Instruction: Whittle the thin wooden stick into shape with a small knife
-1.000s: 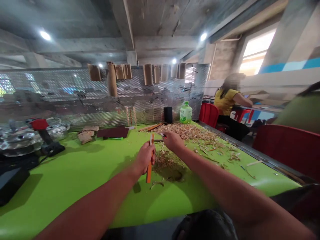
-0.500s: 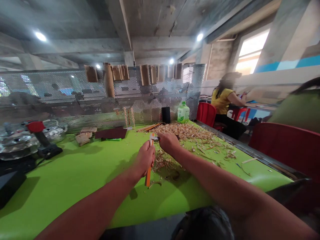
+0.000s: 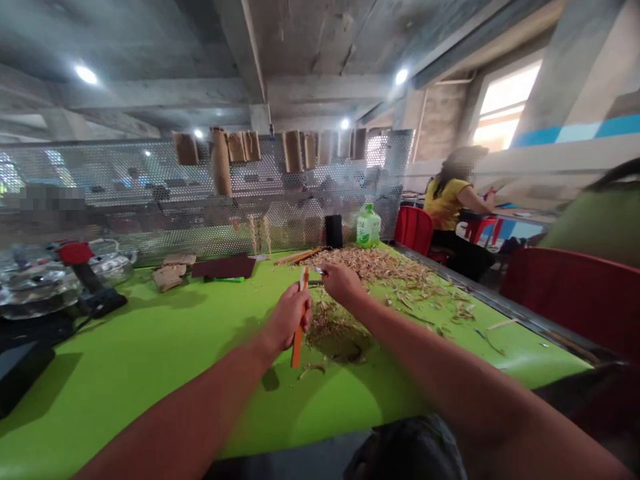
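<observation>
We closed our left hand (image 3: 289, 317) tight round an orange stick (image 3: 297, 340), our right hand (image 3: 341, 283) narrowly pinching a small blade (image 3: 319, 271) beside the stick's tip — both just before the heap of wood shavings (image 3: 367, 263), a green plastic bottle (image 3: 369, 227) beyond that heap.

The right hand (image 3: 341, 283) covers most of a small metal-tipped tool (image 3: 318, 271), too tiny to identify; the left hand (image 3: 287, 317) hides part of an orange stick (image 3: 297, 343); shapes behind the perforated metal screen (image 3: 200, 227) blur.

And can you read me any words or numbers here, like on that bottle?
No words, numbers or signs can be read.
The bottle has a green label with marks on it, but they are too small and blurred to read.
</observation>
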`<state>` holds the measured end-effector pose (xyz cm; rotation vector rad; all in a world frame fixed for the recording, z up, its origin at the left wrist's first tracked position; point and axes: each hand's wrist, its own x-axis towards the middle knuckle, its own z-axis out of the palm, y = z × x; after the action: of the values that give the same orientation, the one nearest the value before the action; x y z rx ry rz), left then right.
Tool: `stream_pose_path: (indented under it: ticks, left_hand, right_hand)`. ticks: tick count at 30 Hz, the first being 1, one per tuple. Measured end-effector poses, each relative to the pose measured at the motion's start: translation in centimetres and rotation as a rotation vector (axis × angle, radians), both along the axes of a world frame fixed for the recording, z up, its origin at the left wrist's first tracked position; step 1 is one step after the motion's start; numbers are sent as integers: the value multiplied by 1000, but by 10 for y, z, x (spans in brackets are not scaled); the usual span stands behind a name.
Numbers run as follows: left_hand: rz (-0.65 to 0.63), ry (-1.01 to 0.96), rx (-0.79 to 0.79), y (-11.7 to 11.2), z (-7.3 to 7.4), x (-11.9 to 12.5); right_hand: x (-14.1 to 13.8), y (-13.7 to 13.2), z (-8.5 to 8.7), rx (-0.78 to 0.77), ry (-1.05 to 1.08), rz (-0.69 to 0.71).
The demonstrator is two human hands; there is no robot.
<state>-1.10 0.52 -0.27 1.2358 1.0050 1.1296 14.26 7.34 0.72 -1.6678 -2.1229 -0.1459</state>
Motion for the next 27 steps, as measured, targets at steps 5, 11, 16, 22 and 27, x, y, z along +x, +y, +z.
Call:
stream_pose_path:
  ticks: [5, 11, 16, 22, 27]
  left_hand:
    - [2, -54, 33, -6, 5, 4]
    - [15, 18, 21, -9, 8, 6]
    - [46, 92, 8, -12, 14, 9]
    - [-15, 105, -23, -23, 17, 11]
    - [-367, 114, 66, -52, 10, 23]
  right_hand:
    - [-11, -15, -1, -7, -88, 50]
    - [-9, -14, 2, 16, -151, 33]
    - [-7, -9, 4, 41, -170, 30]
    - [3, 4, 2, 46, -134, 15]
    - [54, 33, 5, -136, 42, -336]
